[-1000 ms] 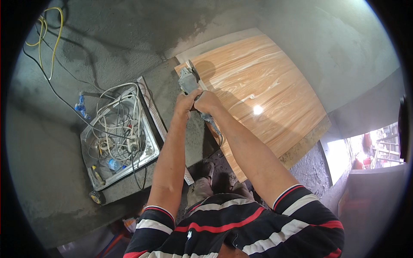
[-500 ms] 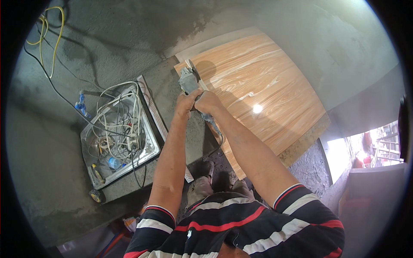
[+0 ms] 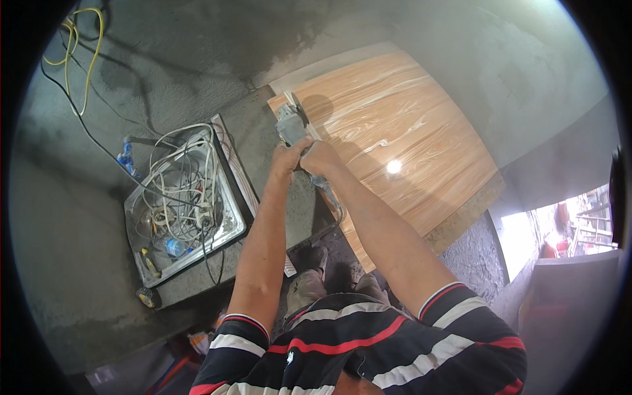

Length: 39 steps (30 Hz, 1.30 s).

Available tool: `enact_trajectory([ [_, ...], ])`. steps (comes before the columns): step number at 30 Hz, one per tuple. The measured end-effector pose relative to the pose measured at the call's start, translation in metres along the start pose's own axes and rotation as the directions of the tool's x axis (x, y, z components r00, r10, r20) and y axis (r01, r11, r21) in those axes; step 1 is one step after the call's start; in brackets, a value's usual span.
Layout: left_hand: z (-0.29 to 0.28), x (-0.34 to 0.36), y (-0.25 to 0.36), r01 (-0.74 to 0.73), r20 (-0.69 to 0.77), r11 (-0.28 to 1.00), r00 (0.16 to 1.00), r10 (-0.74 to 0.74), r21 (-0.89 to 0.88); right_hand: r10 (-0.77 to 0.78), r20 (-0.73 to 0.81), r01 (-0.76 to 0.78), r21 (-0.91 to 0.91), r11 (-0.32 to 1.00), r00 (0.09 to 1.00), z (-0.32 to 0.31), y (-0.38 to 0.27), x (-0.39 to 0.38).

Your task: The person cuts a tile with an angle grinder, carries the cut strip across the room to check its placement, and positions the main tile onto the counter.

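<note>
I grip a grey, dust-covered power tool (image 3: 289, 120), which looks like an angle grinder, with both hands. My left hand (image 3: 285, 157) is closed on its body, and just right of that my right hand (image 3: 317, 158) is wrapped round it, with the lower end and cord trailing beneath. The tool rests along the left edge of a wood-patterned board or tile (image 3: 411, 118), where a narrow pale strip runs beside its head. Whether the blade touches the surface I cannot tell.
A metal sink (image 3: 236, 232) full of tangled cables and a plastic bottle (image 3: 175, 248) sits left on a concrete counter (image 3: 303, 210), beside a long pale strip (image 3: 230, 151). A blue wall fitting (image 3: 126, 157) and yellow cord (image 3: 92, 59) are behind. A bright opening is at right.
My hands and the tool have barely moved, shifting very slightly right in the picture. The haze over the board and the wall behind it looks a little thicker.
</note>
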<state>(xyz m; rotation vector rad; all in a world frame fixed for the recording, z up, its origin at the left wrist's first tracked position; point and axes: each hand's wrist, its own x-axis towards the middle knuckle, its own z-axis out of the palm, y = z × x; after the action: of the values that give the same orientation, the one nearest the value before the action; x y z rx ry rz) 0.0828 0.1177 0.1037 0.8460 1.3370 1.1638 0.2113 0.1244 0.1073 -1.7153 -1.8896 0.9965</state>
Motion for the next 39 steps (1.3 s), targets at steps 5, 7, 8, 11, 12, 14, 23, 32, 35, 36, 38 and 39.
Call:
enact_trajectory([
  [5,-0.002,0.002,-0.007,-0.003,0.007,1.000,1.000,0.003,0.013,-0.037,-0.016,0.037,0.012,0.999,0.999,-0.001,-0.001,-0.005],
  [7,-0.002,0.005,-0.010,-0.006,0.015,1.000,1.000,0.006,-0.005,-0.027,-0.006,0.027,-0.003,1.000,1.000,0.000,0.000,-0.003],
  [8,-0.002,0.007,-0.012,-0.020,0.031,1.000,0.999,0.020,-0.014,-0.020,0.005,0.020,-0.015,1.000,1.000,0.001,0.000,-0.002],
  [11,-0.004,0.011,-0.017,-0.039,0.029,0.999,0.999,0.039,-0.027,-0.013,0.025,0.014,-0.020,1.000,1.000,0.003,0.003,0.005],
  [12,-0.005,0.013,-0.017,-0.035,0.024,0.999,0.999,0.036,-0.016,-0.013,0.026,0.014,-0.021,1.000,1.000,0.004,0.004,0.007],
  [14,-0.006,0.014,-0.018,-0.031,0.018,0.999,0.999,0.031,-0.008,0.016,0.035,-0.015,-0.026,1.000,0.999,0.006,0.006,0.010],
  [23,-0.001,0.002,-0.011,-0.022,0.009,0.999,1.000,0.022,-0.027,0.049,0.096,-0.048,-0.017,0.999,0.994,0.001,0.004,0.002],
  [32,0.003,-0.007,-0.008,0.031,-0.024,0.999,0.999,-0.030,0.038,0.077,0.125,-0.070,-0.060,0.996,0.989,-0.005,0.002,-0.007],
  [35,0.004,-0.009,-0.011,0.001,-0.033,0.998,0.999,0.001,0.060,0.066,0.110,-0.061,-0.049,0.997,0.992,-0.007,0.002,-0.011],
  [36,0.005,-0.009,-0.012,-0.006,-0.039,0.998,0.999,0.009,0.060,0.067,0.103,-0.062,-0.049,0.997,0.992,-0.007,0.003,-0.012],
  [38,0.005,-0.010,-0.013,-0.015,-0.044,0.998,0.999,0.018,0.061,0.059,0.104,-0.054,-0.053,0.997,0.993,-0.008,0.003,-0.014],
  [39,0.005,-0.011,-0.014,-0.018,-0.040,0.998,0.999,0.020,0.060,0.060,0.095,-0.056,-0.046,0.997,0.994,-0.008,0.003,-0.014],
])
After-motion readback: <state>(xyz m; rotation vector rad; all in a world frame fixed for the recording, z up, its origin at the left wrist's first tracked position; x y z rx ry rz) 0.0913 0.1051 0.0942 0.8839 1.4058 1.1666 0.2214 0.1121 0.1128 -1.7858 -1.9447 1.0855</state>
